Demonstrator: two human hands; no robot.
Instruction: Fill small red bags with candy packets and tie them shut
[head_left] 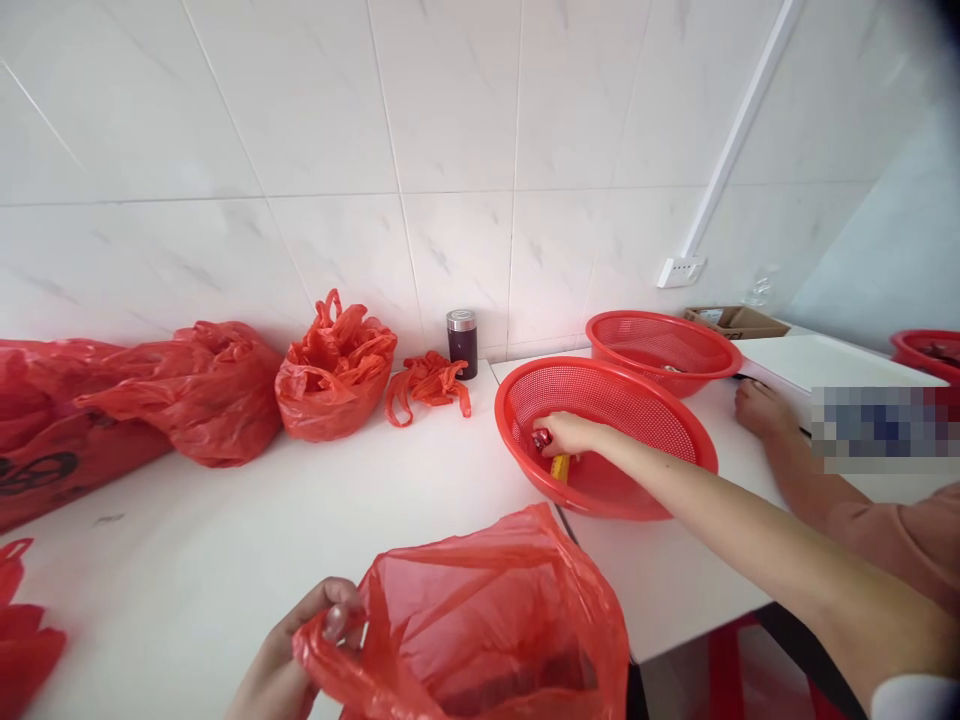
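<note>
My left hand (319, 630) is closed on one edge of a red plastic bag (480, 590), whose mouth gapes upward at the table's front. What lies inside the bag I cannot make out. My right hand (568, 434) reaches down into the nearer red mesh basket (679, 450), its fingers pinched on a small shiny red packet (541, 438). Just under that hand, in the basket, is a yellow piece (560, 467), partly covered by the hand.
Filled red bags (217, 395) line the wall, beside a crumpled bag (429, 385) and a dark canister (463, 345). Behind is a second red basket (660, 340). At right, another person's hand (761, 408) rests near it. A cardboard box (739, 322) stands beyond.
</note>
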